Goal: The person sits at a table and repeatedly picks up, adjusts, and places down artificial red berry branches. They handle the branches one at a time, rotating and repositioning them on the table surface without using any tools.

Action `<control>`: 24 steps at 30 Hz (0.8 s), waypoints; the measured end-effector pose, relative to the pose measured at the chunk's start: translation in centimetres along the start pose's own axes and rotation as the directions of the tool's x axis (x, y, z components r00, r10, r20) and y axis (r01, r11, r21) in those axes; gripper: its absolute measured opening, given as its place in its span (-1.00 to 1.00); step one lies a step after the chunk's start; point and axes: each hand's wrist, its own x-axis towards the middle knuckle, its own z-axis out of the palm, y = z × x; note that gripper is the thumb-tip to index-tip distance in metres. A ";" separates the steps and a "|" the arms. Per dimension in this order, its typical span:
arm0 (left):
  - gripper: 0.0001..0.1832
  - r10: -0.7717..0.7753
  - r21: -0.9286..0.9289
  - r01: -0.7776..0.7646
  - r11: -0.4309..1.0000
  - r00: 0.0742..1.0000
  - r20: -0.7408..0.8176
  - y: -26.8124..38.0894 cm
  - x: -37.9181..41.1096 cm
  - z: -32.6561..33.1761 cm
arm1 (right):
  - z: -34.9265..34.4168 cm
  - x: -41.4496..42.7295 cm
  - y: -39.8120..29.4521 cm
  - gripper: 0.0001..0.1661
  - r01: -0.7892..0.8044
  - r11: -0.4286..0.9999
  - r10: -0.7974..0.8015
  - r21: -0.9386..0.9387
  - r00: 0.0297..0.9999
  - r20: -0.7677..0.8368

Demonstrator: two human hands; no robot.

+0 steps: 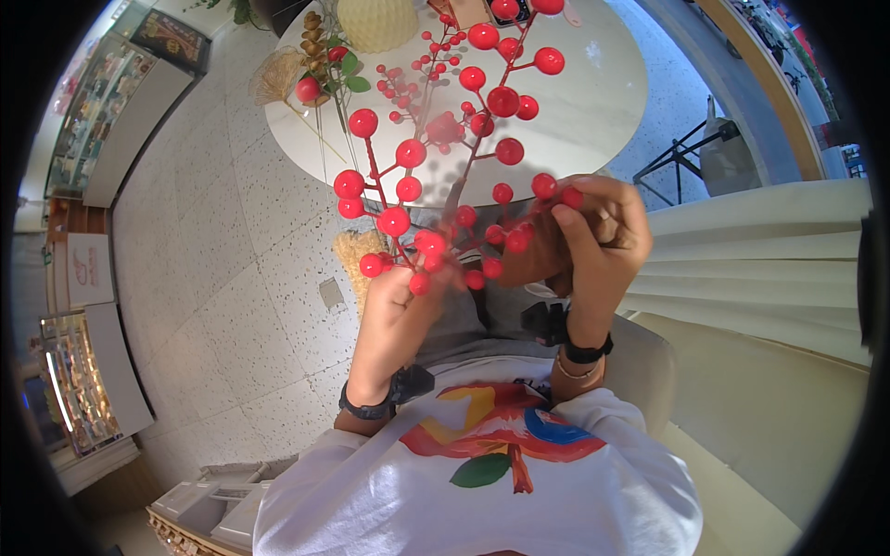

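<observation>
An artificial red berry branch (477, 149) with glossy round berries rises in front of me and spreads into several twigs. My left hand (410, 309) is closed around the branch where its lower twigs meet; berries hide part of the fingers. With thumb and forefinger, my right hand (605, 222) pinches a berry at the tip of the right-hand twig. Beyond the branch, more sprays of small red berries (434, 59) lie over the round white table (591, 132). Artificial stems with green leaves (357, 84) and a gold fan-shaped leaf (278, 75) lie at the table's left edge.
A ribbed cream vase (377, 24) stands at the table's far side, near a phone (513, 12). A metal-legged chair (723, 149) is beyond the table at the right. White curtains (751, 257) hang beside me. Glass display cases (101, 118) line the left wall.
</observation>
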 end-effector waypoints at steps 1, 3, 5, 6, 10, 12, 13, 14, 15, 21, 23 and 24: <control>-0.84 0.006 0.004 -0.006 1.000 1.000 0.024 -0.1 0.0 0.0 | 0.0 0.0 0.2 -0.74 0.022 1.000 -0.022 0.015 1.000 -0.008; -0.84 0.018 0.012 -0.019 1.000 0.997 0.074 -0.3 0.1 -0.3 | 0.0 0.0 0.5 -0.74 0.066 0.997 -0.065 0.044 0.998 -0.026; -0.88 0.034 0.016 -0.037 0.999 0.991 0.128 -0.7 0.1 -0.5 | 0.0 0.0 0.6 -0.74 0.076 0.994 -0.071 0.085 0.996 -0.057; -0.88 0.043 0.017 -0.046 0.999 0.987 0.153 -0.7 0.1 -0.6 | 0.1 -0.1 0.7 -0.74 0.081 0.991 -0.073 0.106 0.995 -0.070; -0.89 0.029 0.020 -0.032 0.999 0.988 0.151 -0.3 0.2 -0.2 | -0.1 -0.3 0.5 -0.74 0.056 0.997 -0.052 0.044 0.996 -0.075; -0.88 0.051 0.015 -0.053 0.998 0.989 0.136 -0.5 0.2 -0.2 | -0.1 -0.3 0.7 -0.73 0.041 0.997 -0.035 0.072 0.997 -0.071; -0.86 0.047 0.006 -0.048 0.999 0.991 0.125 -0.4 0.3 -0.2 | 0.0 -0.2 0.7 -0.74 0.042 0.996 -0.038 0.073 0.998 -0.058; -0.85 0.043 -0.004 -0.042 0.999 0.992 0.115 -0.3 0.4 -0.1 | 0.0 -0.2 0.6 -0.74 0.044 0.996 -0.041 0.073 0.998 -0.044; -0.83 0.039 -0.014 -0.038 0.999 0.994 0.106 -0.2 0.5 0.0 | 0.0 -0.1 0.6 -0.74 0.047 0.996 -0.045 0.073 0.998 -0.032; -0.81 -0.029 -0.021 0.031 0.999 0.995 0.098 0.1 0.4 -0.4 | -0.5 0.2 1.0 -0.70 -0.055 0.997 0.058 0.058 0.998 -0.039; -0.83 -0.073 -0.212 0.078 0.974 0.997 0.033 0.0 0.3 -0.4 | -0.2 0.7 0.6 -0.61 -0.054 0.991 0.064 0.119 0.994 -0.090; -0.83 -0.101 -0.307 0.099 0.946 0.995 0.009 -0.1 0.2 -0.4 | 0.1 0.8 0.3 -0.56 -0.046 0.984 0.068 0.171 0.989 -0.128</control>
